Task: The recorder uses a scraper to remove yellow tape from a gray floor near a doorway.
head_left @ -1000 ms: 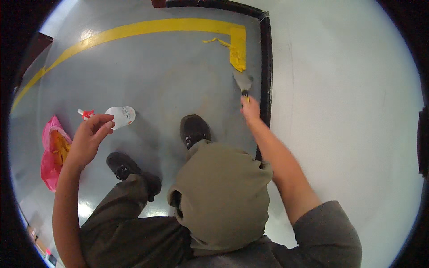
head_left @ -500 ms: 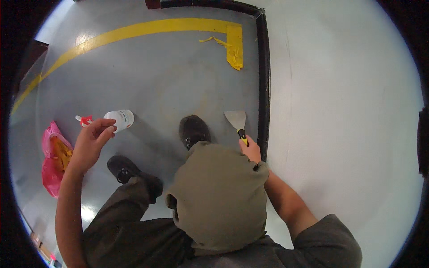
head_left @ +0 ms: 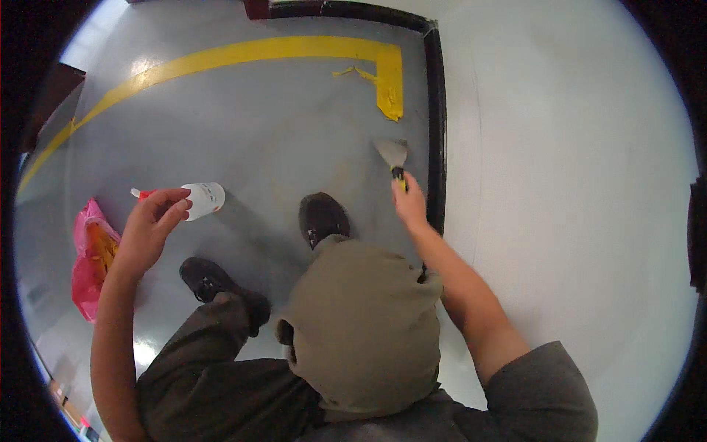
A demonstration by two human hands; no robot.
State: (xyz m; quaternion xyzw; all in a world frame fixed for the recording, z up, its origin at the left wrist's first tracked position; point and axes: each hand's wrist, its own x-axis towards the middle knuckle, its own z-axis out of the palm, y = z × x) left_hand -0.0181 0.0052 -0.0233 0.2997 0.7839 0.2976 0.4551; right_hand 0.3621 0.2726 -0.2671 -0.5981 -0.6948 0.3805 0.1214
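Note:
My right hand [head_left: 410, 200] is closed round the black and yellow handle of a scraper [head_left: 392, 152]. Its wide metal blade points away from me, over the grey floor and just short of the torn end of the yellow floor tape [head_left: 390, 88]. My left hand [head_left: 151, 225] hangs in front of a white spray bottle [head_left: 204, 201] with a red trigger head. Its fingers are loosely curled, thumb and forefinger slightly apart, and nothing shows between them. The hand partly covers the bottle.
A pink plastic bag [head_left: 87, 283] with yellow scraps inside lies at the left. Black skirting [head_left: 436, 140] runs along the foot of the white wall [head_left: 560, 184] on my right. My dark shoes [head_left: 324, 219] stand on the floor between my hands.
My right hand has moved forward with the scraper, bringing the blade closer to the torn tape end. The left hand has barely moved.

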